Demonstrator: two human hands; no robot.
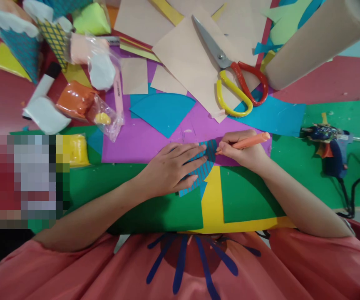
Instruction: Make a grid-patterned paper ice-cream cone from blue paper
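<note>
1. Head view: the left hand lies flat, fingers slightly spread, on the striped blue piece, which overlaps the purple sheet
2. The right hand grips an orange pen, tip at the piece's edge
3. Scissors lie beyond, on beige sheets

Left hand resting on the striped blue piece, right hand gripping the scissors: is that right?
Not quite: the head view shows the right hand gripping an orange pen; the scissors lie untouched. The left hand does rest on the striped blue piece.
</note>
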